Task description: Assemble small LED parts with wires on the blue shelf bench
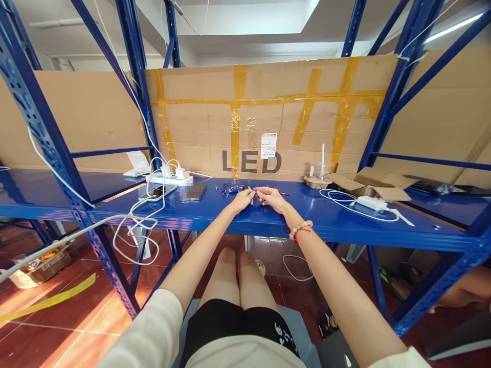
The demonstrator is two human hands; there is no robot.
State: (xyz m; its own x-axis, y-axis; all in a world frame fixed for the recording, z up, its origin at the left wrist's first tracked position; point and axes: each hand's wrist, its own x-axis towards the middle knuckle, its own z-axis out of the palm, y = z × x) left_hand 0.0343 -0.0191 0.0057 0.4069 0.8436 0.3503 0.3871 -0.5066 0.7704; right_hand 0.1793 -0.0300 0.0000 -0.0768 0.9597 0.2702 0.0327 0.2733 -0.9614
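My left hand (243, 200) and my right hand (270, 198) meet over the blue shelf top (215, 214), fingertips pinched close together. Whatever lies between them is too small to make out. Just behind my left hand is a cluster of small blue, red and dark pieces (232, 190). A thin red tool-like object (283, 192) pokes out behind my right hand, its near part hidden by the fingers. A beaded bracelet (300, 230) with a red string circles my right wrist.
To the left are a white power strip (171, 179), a phone (158, 193) and looping white cables. On the right stand a lidded plastic cup (319, 171), an open cardboard box (370, 183) and another power strip (371, 203). Cardboard (192, 128) walls the back; blue posts flank me.
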